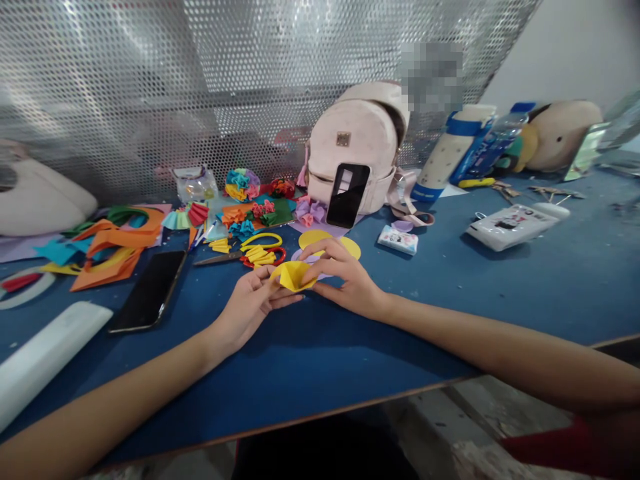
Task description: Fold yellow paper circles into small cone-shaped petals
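A piece of yellow paper [295,275], bent into a shallow cone, is held between both hands above the blue table. My left hand [254,297] pinches its left edge. From the right, my right hand [345,277] grips the other side, thumb below and fingers over the top. Just behind the hands lie round yellow paper pieces [350,247] and purple paper, partly covered by my right hand. Scissors [263,241] with yellow and red handles rest behind my left hand, with small folded yellow papers [260,257] on their handles.
A dark phone [150,290] lies left, near a white case [53,353] and orange paper strips [113,250]. Another phone [349,195] leans on a pale backpack [353,133]. Rightward are a tissue pack [398,240], a tumbler [445,157] and a white pouch [513,227].
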The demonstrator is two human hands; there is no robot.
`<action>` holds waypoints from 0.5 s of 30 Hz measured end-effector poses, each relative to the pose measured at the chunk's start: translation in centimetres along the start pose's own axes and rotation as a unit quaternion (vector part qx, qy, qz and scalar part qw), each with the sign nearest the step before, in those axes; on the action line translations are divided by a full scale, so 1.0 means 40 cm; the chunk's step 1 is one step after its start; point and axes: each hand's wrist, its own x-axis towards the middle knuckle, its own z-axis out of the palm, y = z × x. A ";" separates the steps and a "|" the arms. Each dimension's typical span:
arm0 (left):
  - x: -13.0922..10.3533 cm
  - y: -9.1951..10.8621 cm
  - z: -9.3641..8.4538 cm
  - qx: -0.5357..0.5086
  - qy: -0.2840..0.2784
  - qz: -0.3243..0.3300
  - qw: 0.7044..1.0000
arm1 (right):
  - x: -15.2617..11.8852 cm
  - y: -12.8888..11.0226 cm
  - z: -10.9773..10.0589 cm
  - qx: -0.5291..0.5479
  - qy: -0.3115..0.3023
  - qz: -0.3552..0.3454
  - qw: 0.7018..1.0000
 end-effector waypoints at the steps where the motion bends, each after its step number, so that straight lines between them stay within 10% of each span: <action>1: -0.001 0.000 0.001 0.011 0.003 0.001 1.000 | 0.000 -0.002 -0.002 -0.023 -0.003 -0.015 1.000; 15: -0.006 -0.005 0.015 0.138 0.012 0.014 0.990 | -0.003 -0.016 -0.002 -0.061 -0.049 -0.046 0.996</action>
